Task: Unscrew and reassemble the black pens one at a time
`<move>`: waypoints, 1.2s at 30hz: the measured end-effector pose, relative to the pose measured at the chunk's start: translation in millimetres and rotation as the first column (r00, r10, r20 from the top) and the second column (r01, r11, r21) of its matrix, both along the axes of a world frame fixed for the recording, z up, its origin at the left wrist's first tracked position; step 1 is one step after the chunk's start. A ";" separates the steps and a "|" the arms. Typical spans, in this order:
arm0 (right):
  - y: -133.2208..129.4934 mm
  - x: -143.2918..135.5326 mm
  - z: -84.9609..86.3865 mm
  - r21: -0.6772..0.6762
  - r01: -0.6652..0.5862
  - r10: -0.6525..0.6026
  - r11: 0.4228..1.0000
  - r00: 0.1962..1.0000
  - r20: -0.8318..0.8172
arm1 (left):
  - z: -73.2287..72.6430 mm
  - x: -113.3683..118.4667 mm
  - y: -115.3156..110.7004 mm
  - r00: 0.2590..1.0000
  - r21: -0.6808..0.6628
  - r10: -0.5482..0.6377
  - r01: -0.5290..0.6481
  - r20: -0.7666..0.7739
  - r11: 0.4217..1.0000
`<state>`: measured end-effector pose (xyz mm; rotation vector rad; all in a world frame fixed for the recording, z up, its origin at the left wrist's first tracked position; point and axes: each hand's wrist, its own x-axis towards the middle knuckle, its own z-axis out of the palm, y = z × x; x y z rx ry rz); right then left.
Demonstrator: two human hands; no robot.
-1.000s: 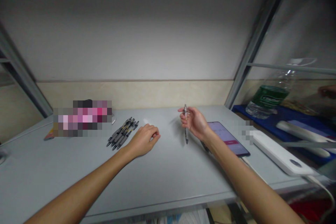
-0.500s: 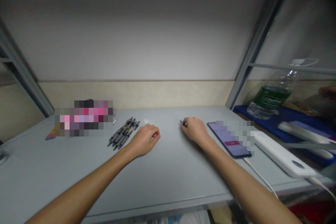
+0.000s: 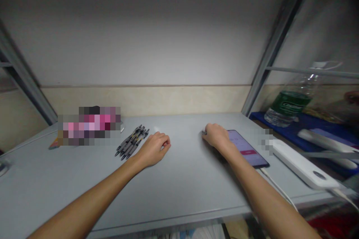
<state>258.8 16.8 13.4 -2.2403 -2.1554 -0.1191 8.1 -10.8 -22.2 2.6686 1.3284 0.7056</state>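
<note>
My left hand (image 3: 155, 148) rests on the grey desk with its fingers curled in, and nothing shows in it. Just left of it lies a bunch of grey and black pens (image 3: 131, 142), side by side at a slant. Over on the right, my right hand (image 3: 217, 134) is closed around a pen (image 3: 204, 132). Only a short dark end of that pen pokes out at the left of the fingers; the rest is hidden. A phone (image 3: 249, 149) with a lit screen lies beside the right hand, its left edge partly covered by the hand and forearm.
A white power bank (image 3: 304, 164) with a cable lies right of the phone. Behind the metal rail stands a large water bottle (image 3: 291, 102) on a blue surface (image 3: 258, 119). A blurred pink item (image 3: 89, 125) sits at the back left. The desk's front edge (image 3: 168, 221) runs below.
My right hand has moved a little to the right with the pen, and now covers part of the phone's upper left. My left hand and the bunch of pens have stayed put.
</note>
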 end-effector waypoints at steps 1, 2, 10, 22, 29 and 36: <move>-0.2 -0.1 0.5 -0.006 0.002 -0.002 1.000 1.000 -0.003 | 0.0 -0.1 0.1 1.000 0.000 -0.001 0.001 -0.001 1.000; -0.3 -0.3 0.8 -0.013 0.003 -0.003 1.000 1.000 -0.006 | 0.0 -0.2 0.2 1.000 0.000 -0.001 0.001 -0.001 1.000; 0.6 0.5 0.0 -0.020 -0.001 0.001 1.000 1.000 -0.024 | 0.3 -0.5 -0.3 1.000 -0.004 0.000 0.000 0.004 1.000; 2.6 4.2 0.0 -0.028 0.006 -0.008 1.000 0.999 -0.043 | -0.5 -3.1 1.9 1.000 0.006 -0.003 0.003 -0.003 1.000; 4.4 7.0 -2.7 -0.025 -0.007 0.005 1.000 0.998 -0.055 | 0.9 -4.2 2.0 0.999 0.018 0.000 0.001 -0.041 1.000; 5.4 7.2 -4.3 -0.012 -0.022 0.021 1.000 0.998 -0.064 | 11.7 -11.5 2.1 0.954 0.212 0.240 -0.201 -0.181 0.956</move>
